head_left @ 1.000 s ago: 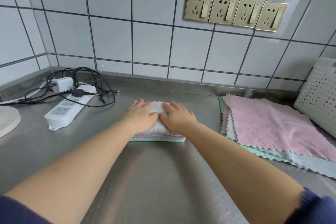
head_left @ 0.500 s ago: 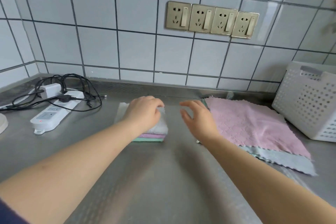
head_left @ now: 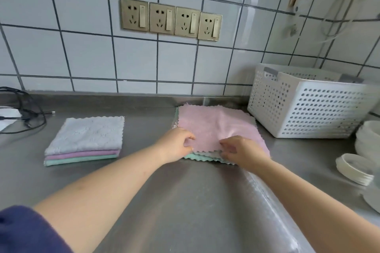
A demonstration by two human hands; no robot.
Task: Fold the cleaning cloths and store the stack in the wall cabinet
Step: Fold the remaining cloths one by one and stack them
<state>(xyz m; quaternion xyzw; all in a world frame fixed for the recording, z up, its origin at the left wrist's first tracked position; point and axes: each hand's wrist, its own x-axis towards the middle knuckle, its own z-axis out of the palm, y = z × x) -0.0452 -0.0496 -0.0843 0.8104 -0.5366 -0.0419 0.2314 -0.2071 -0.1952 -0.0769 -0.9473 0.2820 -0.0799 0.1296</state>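
Pinching the pink cloth at its near edge, left hand and right hand grip it mid-frame; the cloth extends away toward the wall, folded stack lying left on the tabletop.

A white perforated plastic basket stands on the steel surface beyond and right of the fingers. White dishes sit farther right. Four brass-coloured wall sockets hang above; black cables lie far left.
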